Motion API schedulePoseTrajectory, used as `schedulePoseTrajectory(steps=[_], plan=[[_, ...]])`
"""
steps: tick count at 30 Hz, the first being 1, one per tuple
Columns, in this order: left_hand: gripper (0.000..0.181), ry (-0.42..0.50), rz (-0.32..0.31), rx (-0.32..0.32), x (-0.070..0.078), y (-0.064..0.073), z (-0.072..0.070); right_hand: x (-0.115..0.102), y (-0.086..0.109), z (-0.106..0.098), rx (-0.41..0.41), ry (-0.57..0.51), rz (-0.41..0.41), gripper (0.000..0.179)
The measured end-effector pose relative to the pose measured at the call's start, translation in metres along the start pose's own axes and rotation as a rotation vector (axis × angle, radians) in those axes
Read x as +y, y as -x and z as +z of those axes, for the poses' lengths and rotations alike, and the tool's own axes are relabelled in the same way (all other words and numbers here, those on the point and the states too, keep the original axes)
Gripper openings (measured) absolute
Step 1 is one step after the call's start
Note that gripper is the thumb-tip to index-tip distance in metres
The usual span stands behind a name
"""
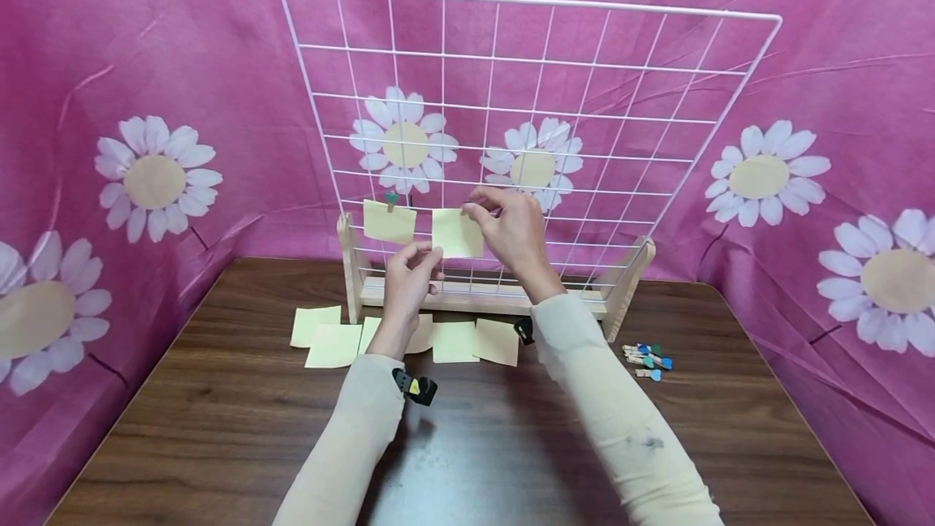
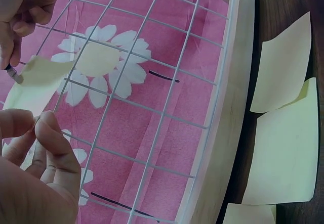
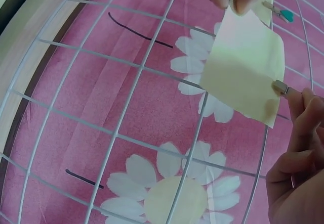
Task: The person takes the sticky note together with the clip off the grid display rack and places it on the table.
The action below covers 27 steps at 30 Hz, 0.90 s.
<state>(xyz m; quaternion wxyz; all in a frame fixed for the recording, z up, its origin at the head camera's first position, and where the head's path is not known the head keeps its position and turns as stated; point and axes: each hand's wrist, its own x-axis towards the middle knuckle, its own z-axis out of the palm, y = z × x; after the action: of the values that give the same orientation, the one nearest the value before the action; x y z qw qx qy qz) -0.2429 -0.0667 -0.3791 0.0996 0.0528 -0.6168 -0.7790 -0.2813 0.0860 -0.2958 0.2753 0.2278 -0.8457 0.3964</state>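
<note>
In the head view, a yellow sticky note (image 1: 454, 234) is held against the white wire grid (image 1: 584, 114). My left hand (image 1: 411, 276) pinches its lower left corner between thumb and finger. At its upper right edge my right hand (image 1: 514, 232) grips a small clothespin (image 3: 281, 87), whose tip meets the paper in the right wrist view; most of the peg is hidden by the fingers. Beside it on the left, another sticky note (image 1: 389, 222) hangs from the grid by a clothespin with a green heart (image 1: 391, 200).
A wooden stand (image 1: 624, 291) holds the grid upright on the dark wood table (image 1: 241, 420). Several sticky notes (image 1: 454, 342) lie in a row before it, partly behind my left arm. Several clothespins (image 1: 646, 358) with blue and green tops lie at the right. Pink flowered cloth (image 1: 234, 15) surrounds the table.
</note>
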Motion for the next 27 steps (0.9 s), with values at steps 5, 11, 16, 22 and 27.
schedulePoseTrajectory(steps=[5,11,16,22,27], plan=[[0.024,-0.072,0.042,-0.018,-0.003,0.005,-0.004,0.002,0.006,-0.006,0.007,-0.063,0.028,0.007],[0.025,-0.144,0.098,-0.058,-0.007,0.013,-0.009,0.007,0.019,-0.014,0.026,-0.075,0.008,0.007],[0.023,-0.169,0.106,-0.074,-0.007,0.016,-0.008,0.014,0.025,-0.024,0.073,-0.095,-0.007,0.006],[0.021,-0.162,0.082,-0.08,-0.009,0.021,-0.008,0.02,0.035,-0.036,0.07,-0.134,0.068,0.005],[0.02,-0.146,0.075,-0.093,-0.013,0.026,-0.005,0.025,0.044,-0.046,0.078,-0.141,0.144,0.009]])
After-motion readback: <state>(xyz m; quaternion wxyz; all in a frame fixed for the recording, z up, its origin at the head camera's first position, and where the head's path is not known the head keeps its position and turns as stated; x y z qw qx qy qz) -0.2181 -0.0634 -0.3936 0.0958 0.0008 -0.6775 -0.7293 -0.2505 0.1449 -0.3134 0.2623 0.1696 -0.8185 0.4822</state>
